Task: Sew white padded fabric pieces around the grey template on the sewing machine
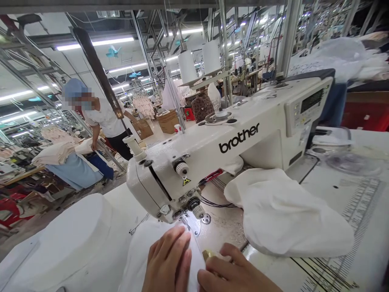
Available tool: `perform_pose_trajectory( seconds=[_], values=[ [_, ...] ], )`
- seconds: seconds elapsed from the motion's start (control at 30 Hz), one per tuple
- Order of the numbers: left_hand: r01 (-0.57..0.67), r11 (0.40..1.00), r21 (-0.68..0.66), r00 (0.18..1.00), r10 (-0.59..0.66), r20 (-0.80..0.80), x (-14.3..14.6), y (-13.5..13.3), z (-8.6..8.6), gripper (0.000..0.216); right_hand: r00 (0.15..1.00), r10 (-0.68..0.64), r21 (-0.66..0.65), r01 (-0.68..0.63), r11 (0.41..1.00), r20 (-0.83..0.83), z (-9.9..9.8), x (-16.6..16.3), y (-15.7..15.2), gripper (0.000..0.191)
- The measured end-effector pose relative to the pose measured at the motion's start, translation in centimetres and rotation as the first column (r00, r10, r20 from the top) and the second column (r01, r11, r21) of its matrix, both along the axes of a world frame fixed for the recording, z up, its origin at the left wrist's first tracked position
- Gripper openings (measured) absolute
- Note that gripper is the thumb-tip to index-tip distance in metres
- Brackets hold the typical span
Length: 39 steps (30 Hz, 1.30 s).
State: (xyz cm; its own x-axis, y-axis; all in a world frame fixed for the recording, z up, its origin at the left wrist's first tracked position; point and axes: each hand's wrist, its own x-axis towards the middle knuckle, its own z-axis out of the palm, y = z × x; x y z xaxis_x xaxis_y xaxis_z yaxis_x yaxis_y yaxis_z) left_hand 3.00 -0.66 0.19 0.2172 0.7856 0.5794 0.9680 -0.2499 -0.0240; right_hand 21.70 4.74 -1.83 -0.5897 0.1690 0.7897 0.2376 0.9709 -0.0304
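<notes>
White fabric (136, 247) lies under the needle area of a white Brother sewing machine (194, 162). My left hand (168, 259) rests flat on this fabric just in front of the presser foot (186, 221), its fingers stretched toward the needle. To its right, my right hand (234, 269) has its fingers curled at the fabric's right edge and seems to pinch it. A small yellowish object (209, 254) shows beside the right fingers; its kind cannot be made out. The right thumb is hidden.
A loose white fabric piece (291, 215) lies right of the needle, beside ruler markings (355, 227) on the table. White fabric (69, 227) is heaped at the left. Thread cones (187, 67) stand behind the machine. A person (106, 117) stands beyond, at left.
</notes>
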Motion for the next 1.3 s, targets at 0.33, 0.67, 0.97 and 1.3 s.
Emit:
perform_pose_trajectory(
  seconds=[0.33,0.67,0.97,1.3],
  values=[
    [0.278,0.96,-0.025,0.96,-0.278,-0.017,-1.3,1.0,1.7,0.02,0.985,0.037,0.032,-0.043,0.999,0.166,1.0,-0.4,2.4,0.022],
    [0.295,0.949,-0.106,0.955,-0.291,0.051,-1.5,1.9,2.6,0.025,0.95,0.067,-0.145,-0.023,0.989,0.307,3.2,-0.5,3.4,0.016],
    [0.447,0.868,-0.214,0.894,-0.429,0.127,-2.1,2.1,4.2,0.025,0.971,0.068,-0.157,-0.032,0.987,0.231,1.9,-0.5,3.8,0.012],
    [0.485,0.854,-0.19,0.86,-0.427,0.279,-2.5,1.9,3.0,0.024,0.982,0.041,-0.188,-0.006,0.982,0.185,1.9,-0.3,3.4,0.004]
  ],
)
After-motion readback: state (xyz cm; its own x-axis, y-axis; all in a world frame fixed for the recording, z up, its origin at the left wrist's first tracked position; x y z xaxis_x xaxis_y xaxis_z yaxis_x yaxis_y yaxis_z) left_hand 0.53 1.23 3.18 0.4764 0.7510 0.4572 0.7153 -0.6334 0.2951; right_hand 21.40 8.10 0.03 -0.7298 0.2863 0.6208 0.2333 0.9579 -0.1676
